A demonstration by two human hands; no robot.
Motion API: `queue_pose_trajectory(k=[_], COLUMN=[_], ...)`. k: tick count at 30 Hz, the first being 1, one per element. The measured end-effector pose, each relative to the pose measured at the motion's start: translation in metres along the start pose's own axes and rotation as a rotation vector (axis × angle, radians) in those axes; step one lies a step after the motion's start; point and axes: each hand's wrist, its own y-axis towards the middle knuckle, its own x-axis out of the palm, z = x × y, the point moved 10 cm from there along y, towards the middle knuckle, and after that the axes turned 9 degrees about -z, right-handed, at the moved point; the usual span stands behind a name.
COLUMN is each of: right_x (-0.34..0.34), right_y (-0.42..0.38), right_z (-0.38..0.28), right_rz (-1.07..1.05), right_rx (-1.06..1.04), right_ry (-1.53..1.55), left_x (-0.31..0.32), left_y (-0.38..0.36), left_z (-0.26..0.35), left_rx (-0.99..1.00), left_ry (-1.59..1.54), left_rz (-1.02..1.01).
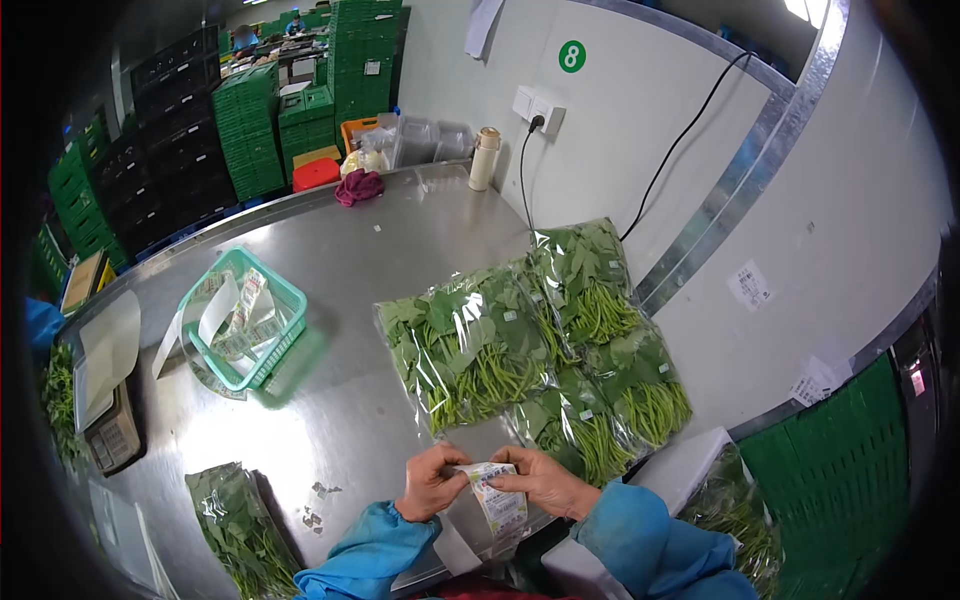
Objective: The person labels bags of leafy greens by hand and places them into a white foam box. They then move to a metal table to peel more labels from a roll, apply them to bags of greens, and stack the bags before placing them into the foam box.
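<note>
Near the table's front edge, my left hand (433, 482) pinches the left side of a printed label strip (500, 505). My right hand (545, 482) grips the strip's upper right, its thumb across the print. The strip hangs down between both hands. Just beyond them lie several clear bags of leafy green vegetables (470, 345) with long stems. Another bagged bunch of greens (240, 530) lies at the lower left. A turquoise basket (298, 308) at the left holds label strips and backing paper.
The metal table (350, 260) meets a white wall on the right. At its far end are a beige bottle (485, 160), a maroon cloth (359, 187) and a red lid (316, 174). A scale (113, 435) stands left. Green crates (245, 130) are stacked behind; two people work far back.
</note>
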Motion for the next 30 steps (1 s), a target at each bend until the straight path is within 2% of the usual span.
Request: queue_pose_trajectory(k=[2, 5, 6, 7, 9, 12, 13, 15, 18, 19, 21, 25, 27, 28, 30], right_x=[-0.005, -0.007, -0.002, 0.006, 0.008, 0.0, 0.001, 0.001, 0.003, 0.002, 0.004, -0.001, 0.024, 0.023, 0.031], right_y=[0.007, 0.016, 0.018, 0.02, 0.026, 0.038, 0.04, 0.044, 0.046, 0.045, 0.044, 0.042, 0.03, 0.032, 0.023], right_z=[-0.013, -0.024, -0.029, -0.03, -0.023, -0.018, -0.027, -0.038, -0.045, -0.045, -0.046, -0.056, -0.094, -0.1, -0.126], right_rz=[0.033, 0.047, 0.047, 0.028, 0.015, 0.031, 0.044, 0.077, 0.103, 0.107, 0.072, 0.147, 0.265, 0.267, 0.309], right_rx=[-0.078, -0.162, -0.163, -0.113, -0.061, -0.066, -0.107, -0.179, -0.215, -0.214, -0.207, -0.246, -0.506, -0.511, -0.753], right_ry=[-0.343, -0.433, -0.436, -0.312, -0.178, -0.165, -0.251, -0.372, -0.435, -0.433, -0.448, -0.452, -1.253, -1.262, -1.285], left_x=[-0.006, -0.014, -0.014, -0.015, -0.014, -0.031, -0.031, -0.038, -0.036, -0.04, -0.039, -0.042, -0.038, -0.037, -0.04], left_y=[0.007, 0.015, 0.019, 0.023, 0.025, 0.032, 0.031, 0.031, 0.03, 0.032, 0.036, 0.039, 0.045, 0.044, 0.035], left_z=[0.003, 0.011, 0.016, 0.016, 0.043, 0.031, 0.027, -0.005, -0.01, -0.01, 0.017, 0.014, -0.003, -0.006, -0.037], left_rx=[0.011, 0.063, 0.103, 0.104, 0.376, 0.295, 0.289, 0.049, 0.017, 0.015, 0.255, 0.338, 0.163, 0.174, -0.042], left_ry=[0.026, 0.094, 0.136, 0.134, 0.274, 0.235, 0.237, -0.016, 0.004, 0.001, 0.227, 0.368, 0.245, 0.244, 0.225], left_rz=[-0.012, -0.051, -0.08, -0.081, -0.071, 0.018, 0.022, 0.092, 0.028, 0.025, -0.059, -0.112, -0.173, -0.17, -0.119])
